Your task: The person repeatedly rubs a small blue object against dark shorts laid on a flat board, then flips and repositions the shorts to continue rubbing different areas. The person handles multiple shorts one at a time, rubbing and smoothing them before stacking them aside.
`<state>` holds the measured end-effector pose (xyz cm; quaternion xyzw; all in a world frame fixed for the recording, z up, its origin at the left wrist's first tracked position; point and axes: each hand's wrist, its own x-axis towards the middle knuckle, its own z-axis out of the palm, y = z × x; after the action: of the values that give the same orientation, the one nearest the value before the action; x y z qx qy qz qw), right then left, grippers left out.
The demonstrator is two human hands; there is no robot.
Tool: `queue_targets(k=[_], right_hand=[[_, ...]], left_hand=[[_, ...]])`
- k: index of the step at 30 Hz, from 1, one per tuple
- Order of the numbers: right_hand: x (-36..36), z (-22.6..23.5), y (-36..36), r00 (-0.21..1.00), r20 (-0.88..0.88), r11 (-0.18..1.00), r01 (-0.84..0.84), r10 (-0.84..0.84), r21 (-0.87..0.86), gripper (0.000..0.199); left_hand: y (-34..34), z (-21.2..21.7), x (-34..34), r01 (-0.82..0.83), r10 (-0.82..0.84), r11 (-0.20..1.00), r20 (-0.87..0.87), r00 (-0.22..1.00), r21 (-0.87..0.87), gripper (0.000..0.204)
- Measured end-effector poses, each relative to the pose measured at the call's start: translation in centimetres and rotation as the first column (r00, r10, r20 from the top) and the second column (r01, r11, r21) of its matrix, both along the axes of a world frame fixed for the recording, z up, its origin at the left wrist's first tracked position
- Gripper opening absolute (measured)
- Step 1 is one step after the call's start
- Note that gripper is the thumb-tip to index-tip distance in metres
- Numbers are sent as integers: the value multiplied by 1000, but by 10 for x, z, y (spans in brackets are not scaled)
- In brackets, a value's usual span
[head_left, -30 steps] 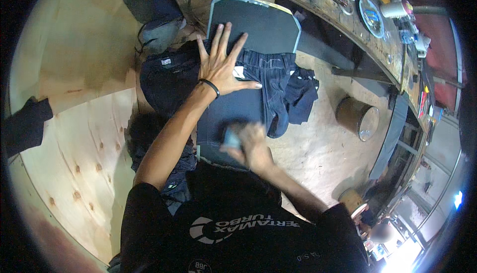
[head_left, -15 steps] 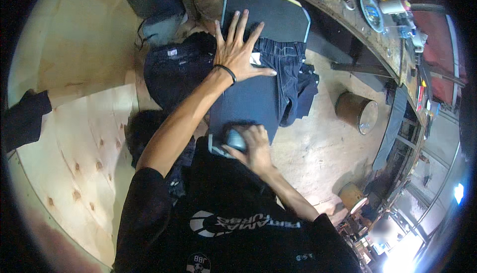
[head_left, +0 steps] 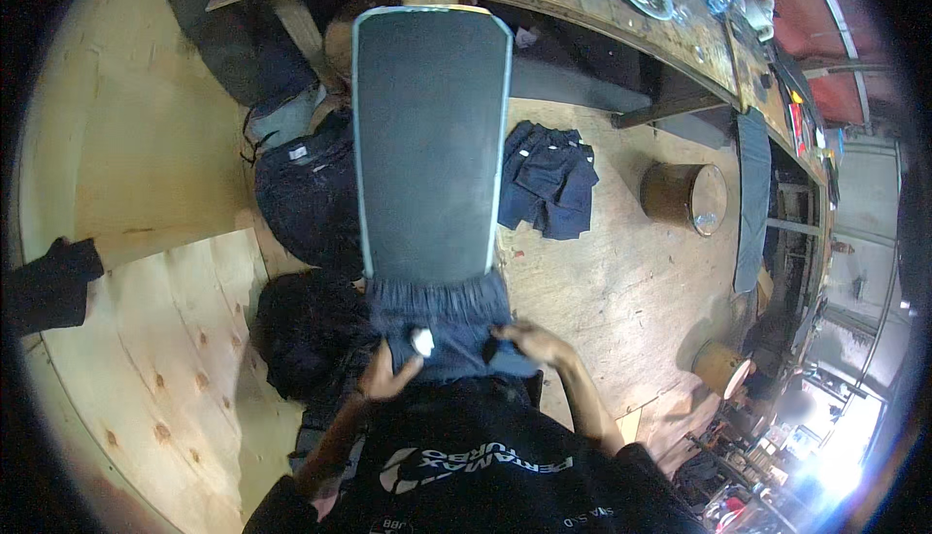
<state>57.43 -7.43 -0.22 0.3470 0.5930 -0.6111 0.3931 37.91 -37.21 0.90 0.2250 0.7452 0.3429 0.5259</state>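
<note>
Head view, nearest first: the left hand [head_left: 385, 375] and right hand [head_left: 536, 342] are at opposite sides of a dark garment [head_left: 456, 348], which is around the near end of a long dark board [head_left: 432, 146]. Blur and cloth hide the fingers, so I cannot tell how firmly either closes. A small white patch [head_left: 422, 343] shows near the left thumb; the gathered waistband [head_left: 437, 298] crosses the board. Uneven pulling by the hands could skew the garment; the board's pale edging [head_left: 505, 97] could snag the cloth. Farther off, dark shorts [head_left: 551, 180] lie right of the board, beneath a cluttered surface [head_left: 582, 12].
</note>
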Motion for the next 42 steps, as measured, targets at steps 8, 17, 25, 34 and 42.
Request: queue_targets(k=[8,17,25,34,42], right_hand=[[141,95,55,716,271,744,501,-644,442,82],[75,-156,185,452,-180,309,801,-873,514,105],[148,-213,21,809,-99,575,492,-580,654,97],[67,-73,-80,996,-9,771,78,-93,632,66],[-38,62,-105,813,-95,789,-520,575,328,66]], left_hand=[[159,55,54,261,-395,858,244,886,442,67],[223,41,-88,74,412,839,-718,561,539,65],[68,-204,-266,-209,-92,944,-811,577,-255,62],[43,-213,-184,420,-638,767,-501,585,-486,63],[4,-13,-44,726,-440,511,-585,681,460,14]])
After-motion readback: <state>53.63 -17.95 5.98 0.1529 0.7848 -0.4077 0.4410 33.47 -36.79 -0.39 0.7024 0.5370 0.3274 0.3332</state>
